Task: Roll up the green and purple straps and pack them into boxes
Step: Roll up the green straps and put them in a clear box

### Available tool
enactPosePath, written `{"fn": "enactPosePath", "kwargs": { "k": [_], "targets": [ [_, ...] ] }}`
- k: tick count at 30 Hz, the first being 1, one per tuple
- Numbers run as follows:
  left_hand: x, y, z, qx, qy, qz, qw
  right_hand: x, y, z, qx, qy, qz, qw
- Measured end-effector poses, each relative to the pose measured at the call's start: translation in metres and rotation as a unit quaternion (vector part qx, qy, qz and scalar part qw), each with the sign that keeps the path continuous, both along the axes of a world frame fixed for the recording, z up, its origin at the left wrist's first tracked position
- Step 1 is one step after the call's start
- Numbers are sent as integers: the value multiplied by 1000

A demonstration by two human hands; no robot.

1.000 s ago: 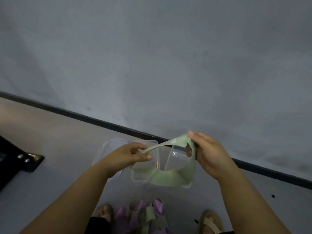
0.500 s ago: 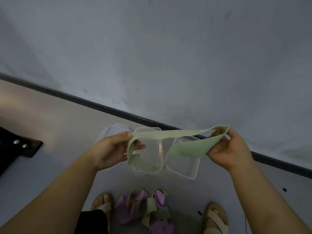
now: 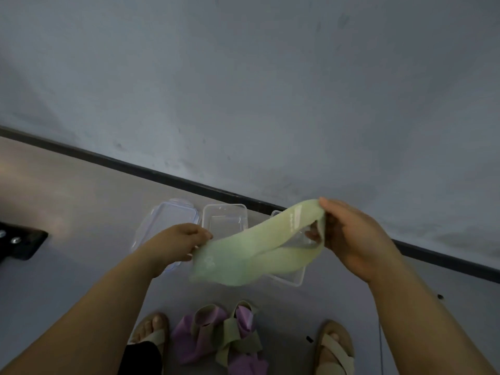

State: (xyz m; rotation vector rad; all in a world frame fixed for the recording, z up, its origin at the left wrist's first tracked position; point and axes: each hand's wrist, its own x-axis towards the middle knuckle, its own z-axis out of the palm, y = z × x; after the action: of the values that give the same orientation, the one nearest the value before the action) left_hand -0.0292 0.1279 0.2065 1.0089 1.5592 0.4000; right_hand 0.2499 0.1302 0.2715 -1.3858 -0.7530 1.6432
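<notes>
A pale green strap (image 3: 251, 250), a flat loop, stretches between my two hands above the floor. My left hand (image 3: 178, 246) pinches its lower left end, and my right hand (image 3: 351, 236) grips its upper right end with the fingers curled round it. Below the strap stand two clear plastic boxes, one (image 3: 225, 218) in full view and the other (image 3: 293, 277) mostly hidden behind the strap. A pile of purple and green straps (image 3: 219, 336) lies on the floor between my feet.
A clear lid (image 3: 159, 223) lies left of the boxes. A grey wall with a black skirting strip (image 3: 113, 161) runs behind them. A black object (image 3: 19, 242) sits at the left edge. My sandalled feet (image 3: 335, 347) flank the strap pile.
The strap has turned from a twisted open loop into a flatter, wider band. My left hand has shifted right along it. The right hand has come slightly closer.
</notes>
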Motion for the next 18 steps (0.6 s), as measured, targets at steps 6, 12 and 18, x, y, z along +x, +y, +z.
{"fn": "enactPosePath", "kwargs": {
  "k": [6, 12, 18],
  "targets": [
    [31, -6, 20, 107, 51, -114, 986, -25, -13, 4, 64, -212, 168, 961],
    [77, -20, 47, 203, -138, -105, 964, -27, -12, 6, 79, -241, 171, 952],
    [92, -17, 39, 342, -52, -33, 938, -25, -11, 3, 82, -215, 150, 962]
  ]
}}
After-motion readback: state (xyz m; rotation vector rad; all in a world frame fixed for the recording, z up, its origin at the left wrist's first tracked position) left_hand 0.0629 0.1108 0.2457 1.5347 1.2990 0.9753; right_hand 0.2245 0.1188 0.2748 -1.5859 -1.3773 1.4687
